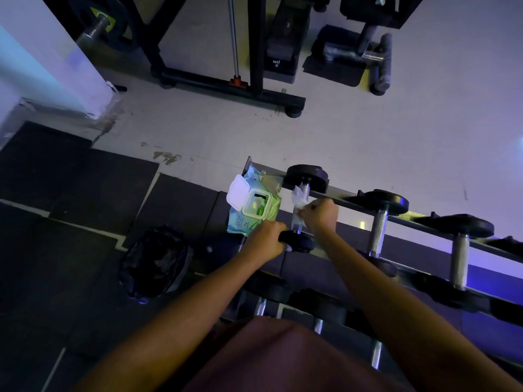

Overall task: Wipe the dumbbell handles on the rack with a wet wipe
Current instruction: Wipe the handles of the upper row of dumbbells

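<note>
A small black dumbbell lies at the left end of the top rack rail. My right hand is closed on a crumpled white wet wipe that wraps the dumbbell's metal handle. My left hand grips the near black head of the same dumbbell. Two larger dumbbells with steel handles rest further right on the rack. A green wet wipe pack with its white lid flipped open lies on the rack's left end, beside my left hand.
More dumbbells sit on a lower tier below my arms. A black bag stands on the dark floor mats at the left. A black machine frame and a weight plate stand beyond on the pale floor.
</note>
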